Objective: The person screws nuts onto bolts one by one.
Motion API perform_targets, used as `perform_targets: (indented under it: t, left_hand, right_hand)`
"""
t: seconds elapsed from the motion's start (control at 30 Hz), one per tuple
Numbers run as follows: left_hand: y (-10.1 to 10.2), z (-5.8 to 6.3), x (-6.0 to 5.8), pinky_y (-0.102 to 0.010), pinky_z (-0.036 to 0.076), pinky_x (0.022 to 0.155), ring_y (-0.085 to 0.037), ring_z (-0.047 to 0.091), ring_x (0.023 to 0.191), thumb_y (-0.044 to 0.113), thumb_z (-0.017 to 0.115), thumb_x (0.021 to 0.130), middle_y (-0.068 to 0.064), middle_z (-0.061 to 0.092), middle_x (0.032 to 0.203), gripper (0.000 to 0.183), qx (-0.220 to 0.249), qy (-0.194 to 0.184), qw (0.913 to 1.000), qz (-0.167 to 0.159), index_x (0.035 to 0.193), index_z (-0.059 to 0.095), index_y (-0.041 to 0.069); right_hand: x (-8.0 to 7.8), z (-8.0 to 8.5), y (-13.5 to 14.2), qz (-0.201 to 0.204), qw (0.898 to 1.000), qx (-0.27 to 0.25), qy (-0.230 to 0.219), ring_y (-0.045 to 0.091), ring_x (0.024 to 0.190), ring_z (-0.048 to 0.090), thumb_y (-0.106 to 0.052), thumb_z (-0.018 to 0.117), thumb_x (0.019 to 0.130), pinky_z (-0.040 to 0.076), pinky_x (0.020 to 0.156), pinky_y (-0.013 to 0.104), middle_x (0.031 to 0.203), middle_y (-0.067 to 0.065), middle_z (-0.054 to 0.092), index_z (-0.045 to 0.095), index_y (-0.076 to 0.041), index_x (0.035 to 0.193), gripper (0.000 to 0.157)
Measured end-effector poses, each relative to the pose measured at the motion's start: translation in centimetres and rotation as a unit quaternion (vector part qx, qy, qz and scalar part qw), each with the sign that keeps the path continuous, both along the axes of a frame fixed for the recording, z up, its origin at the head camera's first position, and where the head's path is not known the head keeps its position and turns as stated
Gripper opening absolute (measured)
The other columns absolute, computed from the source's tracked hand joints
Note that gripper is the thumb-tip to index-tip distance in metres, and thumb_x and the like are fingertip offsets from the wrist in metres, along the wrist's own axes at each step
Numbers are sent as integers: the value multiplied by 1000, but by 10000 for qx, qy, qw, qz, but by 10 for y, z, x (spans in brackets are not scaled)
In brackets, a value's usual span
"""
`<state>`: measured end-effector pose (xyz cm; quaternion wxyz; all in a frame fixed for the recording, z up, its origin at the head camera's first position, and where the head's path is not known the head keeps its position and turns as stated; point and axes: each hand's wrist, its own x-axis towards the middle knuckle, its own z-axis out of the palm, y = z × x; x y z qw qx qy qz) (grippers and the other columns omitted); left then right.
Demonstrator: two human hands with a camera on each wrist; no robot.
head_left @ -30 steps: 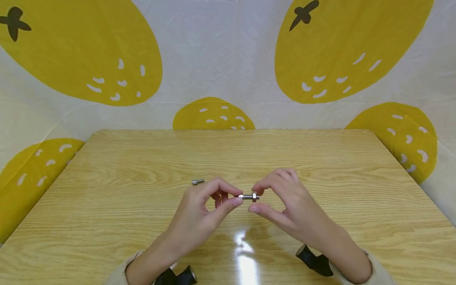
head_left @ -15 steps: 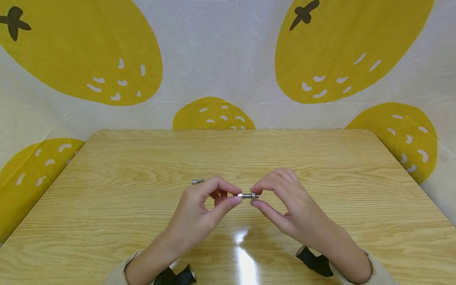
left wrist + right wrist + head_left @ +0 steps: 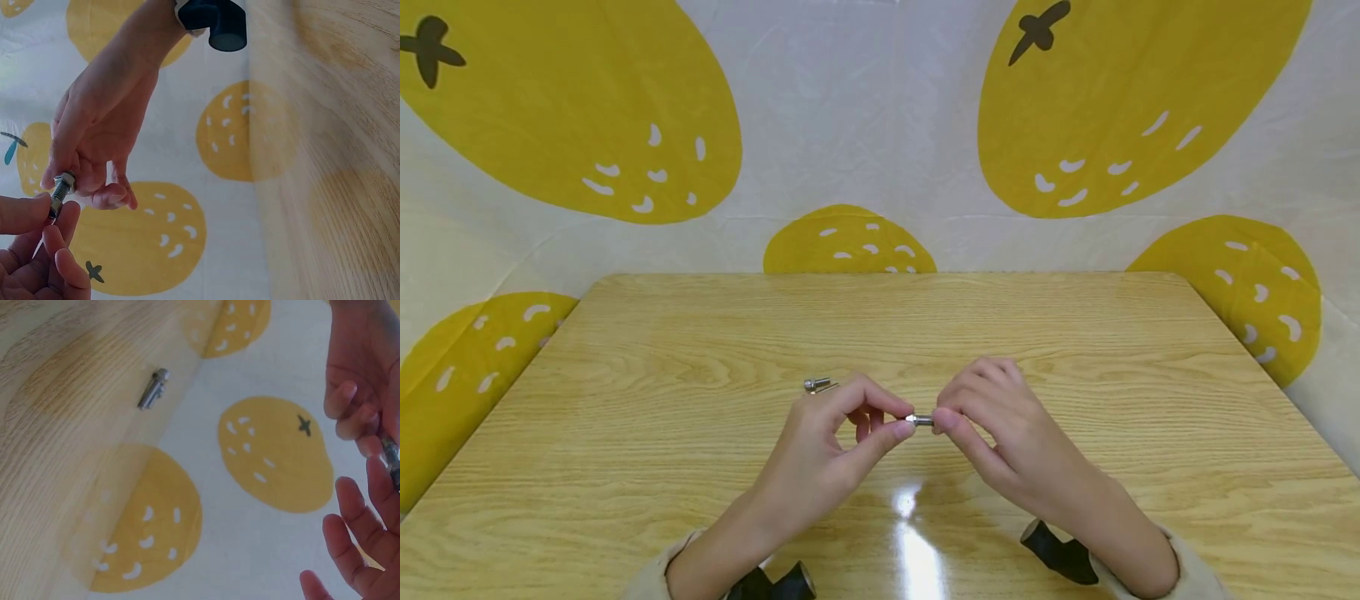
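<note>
Between my hands a silver bolt [image 3: 923, 421] lies level above the table. My left hand [image 3: 816, 454] pinches its head end between thumb and fingertips. At the other end my right hand [image 3: 1011, 429] has its thumb and fingertips around a hex nut [image 3: 67, 180] on the bolt, mostly covered by those fingers in the head view. The left wrist view shows bare thread between the nut and the left fingertips. In the right wrist view the bolt [image 3: 391, 455] is partly cut off by the frame edge.
On the wooden table [image 3: 700, 333], just beyond my left hand, lies a socket-head screw [image 3: 816, 384] with another slim metal piece close beside it. A white cloth [image 3: 865, 108] with yellow fruit prints hangs behind the table. Black wrist mounts [image 3: 1060, 552] sit by both sleeves.
My right thumb and fingers have closed over the nut and rolled, so the thumb now sits higher. Both hands dropped slightly. More of the slim piece beside the loose screw now shows.
</note>
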<state>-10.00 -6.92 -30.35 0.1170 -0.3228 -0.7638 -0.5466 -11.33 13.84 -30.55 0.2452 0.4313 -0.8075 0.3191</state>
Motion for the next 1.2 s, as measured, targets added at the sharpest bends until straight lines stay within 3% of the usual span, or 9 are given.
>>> perform_targets:
  t: [0.1,0.2,0.27,0.4,0.6,1.2]
  left_hand:
    - [0,0,0,-19,46,57,-5,50,63,10,66,86,3,64,75,5,-20,-49,10000,9,91,65,10]
    - [0,1,0,-20,46,57,-5,50,63,12,66,86,4,65,76,5,-51,-107,9999,60,91,65,10]
    - [-1,1,0,-20,46,56,-5,50,62,12,66,86,4,65,76,5,-66,-143,9998,88,91,65,10]
    - [-1,2,0,-20,46,55,-5,50,61,13,66,86,4,66,77,5,-55,-196,9997,127,91,65,10]
    - [-2,2,0,-20,46,55,-6,50,61,13,66,86,4,65,76,5,-30,-220,9997,126,91,66,10]
    - [-2,1,0,-20,46,56,-6,50,62,11,66,86,3,64,75,5,7,-130,9999,95,90,65,10]
  right_hand:
    - [0,0,1,-110,9998,43,-156,10,89,49,-23,44,100,32,87,30,81,-9,59,59,-16,80,26]
    - [2,2,3,-231,9990,116,-377,11,92,50,-25,53,95,32,88,30,87,-9,60,62,-16,88,15]
    - [3,4,4,-246,9986,115,-455,11,94,50,-30,57,93,33,88,31,91,-8,61,61,-14,96,17]
    - [3,8,3,-20,9998,-69,-162,12,93,50,-35,56,92,33,87,29,94,-6,60,60,-10,103,28]
    - [1,8,0,302,9982,-287,429,14,90,50,-28,51,96,33,87,30,92,-2,60,60,-5,98,25]
    - [0,3,-3,199,9987,-245,407,13,88,49,-29,45,99,33,85,30,85,-5,60,61,-10,90,26]
